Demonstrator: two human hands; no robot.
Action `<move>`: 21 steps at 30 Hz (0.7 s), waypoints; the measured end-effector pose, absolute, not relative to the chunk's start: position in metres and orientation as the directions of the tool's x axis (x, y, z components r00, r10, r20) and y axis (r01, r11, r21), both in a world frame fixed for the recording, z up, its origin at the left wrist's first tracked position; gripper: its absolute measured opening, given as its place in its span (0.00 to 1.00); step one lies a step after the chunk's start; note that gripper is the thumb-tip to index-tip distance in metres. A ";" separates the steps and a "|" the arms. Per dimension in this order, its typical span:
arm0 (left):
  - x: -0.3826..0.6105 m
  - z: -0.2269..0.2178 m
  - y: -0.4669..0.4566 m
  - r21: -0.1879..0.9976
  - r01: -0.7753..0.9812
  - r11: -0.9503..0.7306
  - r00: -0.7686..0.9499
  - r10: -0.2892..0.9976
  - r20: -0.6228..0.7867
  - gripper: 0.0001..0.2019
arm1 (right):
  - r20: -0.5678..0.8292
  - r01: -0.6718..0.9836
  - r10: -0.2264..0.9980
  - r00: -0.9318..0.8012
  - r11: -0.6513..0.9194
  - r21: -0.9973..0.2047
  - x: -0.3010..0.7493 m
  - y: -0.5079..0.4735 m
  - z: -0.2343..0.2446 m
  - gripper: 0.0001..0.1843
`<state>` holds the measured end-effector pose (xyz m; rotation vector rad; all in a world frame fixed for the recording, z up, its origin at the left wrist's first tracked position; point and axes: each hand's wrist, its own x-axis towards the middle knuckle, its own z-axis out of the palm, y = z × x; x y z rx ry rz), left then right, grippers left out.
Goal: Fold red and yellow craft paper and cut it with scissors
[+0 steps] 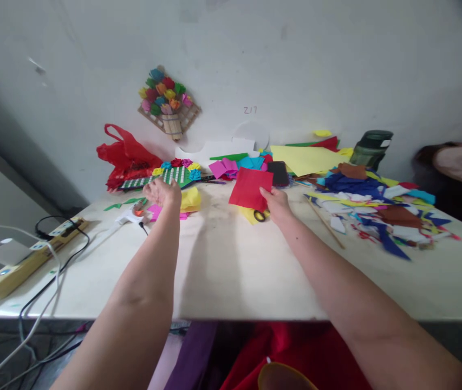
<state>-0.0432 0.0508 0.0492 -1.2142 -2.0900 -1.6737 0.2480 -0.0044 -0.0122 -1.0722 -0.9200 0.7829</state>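
My right hand (276,203) pinches the lower right corner of a red paper square (250,188), lifted just off the white table (231,271). Under it lie a yellow paper piece and black-handled scissors (259,215). My left hand (161,192) reaches out to the left with fingers curled, hovering over pink paper (155,210) and beside a crumpled yellow paper (190,199); what it holds, if anything, I cannot make out. A green woven paper craft with small paper flowers (174,174) lies just beyond it.
A red plastic bag (127,157) sits at the back left. Scraps of coloured paper (377,208) cover the right side, with a thin wooden stick (324,221) and a dark green jar (371,149). A power strip with cables (27,257) lies at the left edge. A paper-flower craft (168,103) hangs on the wall.
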 end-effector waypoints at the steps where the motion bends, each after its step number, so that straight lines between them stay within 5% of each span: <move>1: -0.033 0.055 0.048 0.727 0.687 -0.006 -0.615 0.528 0.585 0.11 | 0.208 -0.142 0.877 0.432 0.294 -0.945 0.249 -0.004 -0.010 0.16; 5: 0.026 0.062 0.034 0.911 0.365 -0.191 -0.399 0.852 0.339 0.15 | 0.180 -0.265 0.850 0.494 0.344 -0.901 0.254 -0.003 -0.004 0.16; 9: 0.083 0.044 0.009 0.996 0.044 -0.078 -0.034 0.996 0.079 0.22 | 0.200 -0.279 0.854 0.480 0.365 -0.888 0.254 -0.003 -0.001 0.17; 16: 0.102 0.023 0.000 0.971 -0.230 -0.071 0.159 0.981 0.110 0.20 | 0.268 -0.097 0.906 0.329 0.315 -0.944 0.247 -0.008 -0.002 0.16; 21: 0.087 0.008 0.015 0.930 -0.318 -0.186 -0.087 0.982 0.167 0.18 | 0.293 0.293 0.941 0.170 0.236 -0.927 0.246 -0.016 0.003 0.16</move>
